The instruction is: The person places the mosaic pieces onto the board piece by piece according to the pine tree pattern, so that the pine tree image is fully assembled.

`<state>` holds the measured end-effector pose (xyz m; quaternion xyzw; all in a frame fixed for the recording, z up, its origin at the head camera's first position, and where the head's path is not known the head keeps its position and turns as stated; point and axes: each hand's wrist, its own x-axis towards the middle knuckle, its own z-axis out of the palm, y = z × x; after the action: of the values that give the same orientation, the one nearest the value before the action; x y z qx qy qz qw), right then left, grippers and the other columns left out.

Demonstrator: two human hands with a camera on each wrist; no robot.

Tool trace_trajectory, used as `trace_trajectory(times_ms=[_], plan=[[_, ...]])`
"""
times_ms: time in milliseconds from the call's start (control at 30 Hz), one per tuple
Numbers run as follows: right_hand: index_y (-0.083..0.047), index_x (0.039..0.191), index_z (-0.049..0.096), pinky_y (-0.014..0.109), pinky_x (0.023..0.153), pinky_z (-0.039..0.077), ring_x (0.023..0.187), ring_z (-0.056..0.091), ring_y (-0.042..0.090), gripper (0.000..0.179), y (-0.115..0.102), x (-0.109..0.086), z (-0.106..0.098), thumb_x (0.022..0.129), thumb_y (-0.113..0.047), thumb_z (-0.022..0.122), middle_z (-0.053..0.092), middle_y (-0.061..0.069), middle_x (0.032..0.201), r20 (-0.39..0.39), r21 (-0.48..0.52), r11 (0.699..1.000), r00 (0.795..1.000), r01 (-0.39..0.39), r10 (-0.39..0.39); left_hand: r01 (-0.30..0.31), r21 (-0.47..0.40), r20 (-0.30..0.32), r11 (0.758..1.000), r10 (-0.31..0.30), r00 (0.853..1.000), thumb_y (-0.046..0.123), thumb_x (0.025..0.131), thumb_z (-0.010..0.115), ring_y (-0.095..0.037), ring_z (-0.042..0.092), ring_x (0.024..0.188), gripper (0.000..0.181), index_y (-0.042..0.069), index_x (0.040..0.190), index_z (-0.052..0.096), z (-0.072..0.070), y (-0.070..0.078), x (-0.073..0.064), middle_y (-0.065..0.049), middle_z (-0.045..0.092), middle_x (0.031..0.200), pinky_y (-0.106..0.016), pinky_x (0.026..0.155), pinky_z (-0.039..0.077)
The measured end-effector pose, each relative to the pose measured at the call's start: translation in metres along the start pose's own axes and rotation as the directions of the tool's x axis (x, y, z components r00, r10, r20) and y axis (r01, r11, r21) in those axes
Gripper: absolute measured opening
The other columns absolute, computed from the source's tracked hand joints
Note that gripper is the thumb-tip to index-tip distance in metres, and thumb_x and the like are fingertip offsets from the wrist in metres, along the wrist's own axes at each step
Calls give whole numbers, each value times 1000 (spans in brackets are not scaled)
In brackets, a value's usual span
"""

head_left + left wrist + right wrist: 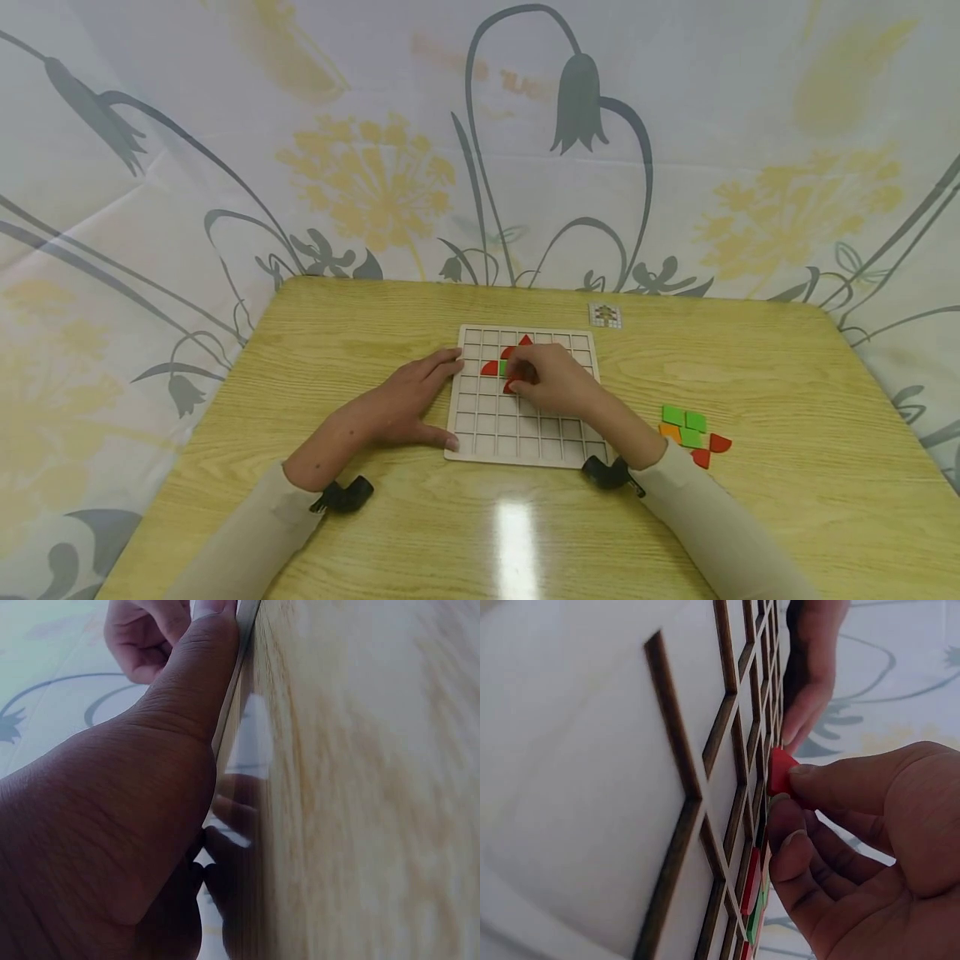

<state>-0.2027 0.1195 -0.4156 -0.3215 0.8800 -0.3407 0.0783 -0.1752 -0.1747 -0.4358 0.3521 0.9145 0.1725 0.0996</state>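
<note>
A pale wooden grid board (472,425) lies on the table. My left hand (397,404) spreads its fingers along the board's left edge, thumb at the lower left corner. Over the grid, my right hand (555,382) pinches a red tile (781,771) between thumb and fingers, close to the board's surface. Set in the cells near it are a red quarter-round tile (489,367), a green square tile (503,367) and a red pointed tile (525,340). The right hand hides part of the grid behind it.
Right of the board lie several loose tiles: green squares (672,415), an orange tile (670,432) and red quarter-rounds (720,442). A small pattern card (605,315) lies behind the board. A floral cloth (510,183) hangs beyond the table's (360,333) far edge.
</note>
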Motion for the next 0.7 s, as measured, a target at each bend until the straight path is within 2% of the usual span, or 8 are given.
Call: trace_trajectory(times_ms=[167, 400, 700], plan=[[-10, 97, 75, 30, 71, 53, 77, 61, 9, 6, 0, 1, 2, 97, -4, 75, 69, -5, 86, 3, -34, 999, 1000, 3, -3, 0, -3, 2, 1000, 0, 1000, 72, 83, 78, -33, 23, 161, 119, 7, 168, 25, 0, 0, 0, -11, 15, 177, -56, 126, 29], [-10, 95, 77, 32, 72, 48, 80, 53, 14, 6, -1, -1, 2, 95, -5, 77, 63, 1, 94, -13, -115, 993, 1000, 23, -25, -4, -1, -1, 1000, 4, 1000, 71, 83, 79, -32, 21, 161, 120, 6, 168, 25, 0, 1, 0, -11, 15, 177, -55, 126, 28], [-7, 97, 76, 30, 72, 53, 78, 61, 8, 3, -1, 1, 2, 96, -9, 78, 67, -4, 88, -12, -73, 997, 1000, -7, 6, 11, -15, 7, 1000, -11, 1000, 73, 83, 77, -31, 20, 162, 120, 8, 169, 24, 0, 1, 0, -8, 14, 177, -55, 127, 27]])
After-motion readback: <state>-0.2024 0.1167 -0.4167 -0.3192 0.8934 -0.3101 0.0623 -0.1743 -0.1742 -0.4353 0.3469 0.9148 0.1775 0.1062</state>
